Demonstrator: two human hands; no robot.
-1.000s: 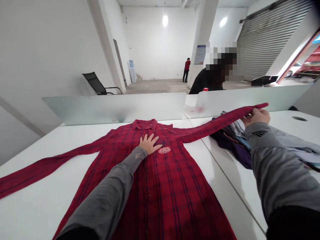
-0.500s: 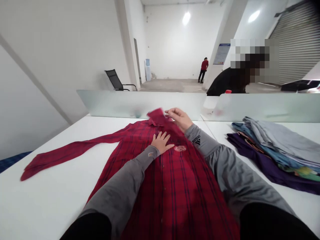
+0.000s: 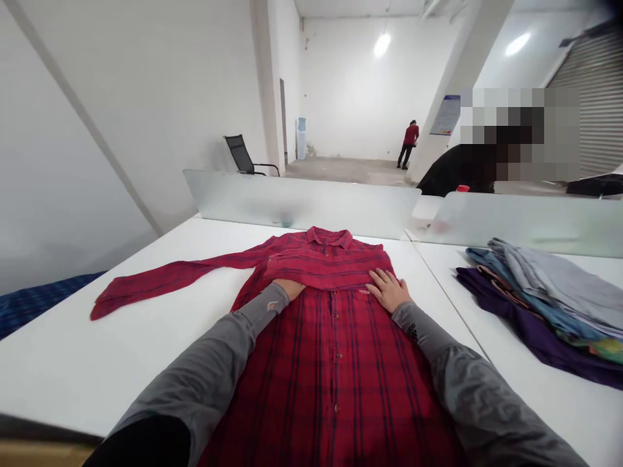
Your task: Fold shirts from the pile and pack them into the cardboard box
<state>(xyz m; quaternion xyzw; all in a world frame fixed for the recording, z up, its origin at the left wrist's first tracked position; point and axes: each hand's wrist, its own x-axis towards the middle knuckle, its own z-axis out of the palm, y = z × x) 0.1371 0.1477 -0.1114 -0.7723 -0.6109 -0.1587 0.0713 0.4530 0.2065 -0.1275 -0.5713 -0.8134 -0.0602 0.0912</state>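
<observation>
A red plaid button-up shirt (image 3: 360,363) lies front up on the white table, its collar at the far end. One sleeve (image 3: 331,269) is folded across the chest, and the other sleeve (image 3: 160,279) stretches out to the left. My left hand (image 3: 291,288) is at the left part of the folded sleeve, its fingers hidden beneath the fabric. On the right side of the chest, my right hand (image 3: 388,292) rests flat with fingers spread, touching the folded sleeve near the shoulder.
A pile of folded clothes (image 3: 549,298) sits on the table to the right. Frosted partition panels (image 3: 302,201) line the table's far edge. Behind them are a person in black (image 3: 452,165), a chair (image 3: 241,155) and a distant person in red (image 3: 409,139).
The sleeve my right hand held up near the collar now lies across the chest. My right hand has lowered onto the shirt's right side. My left hand has slid left, under the sleeve.
</observation>
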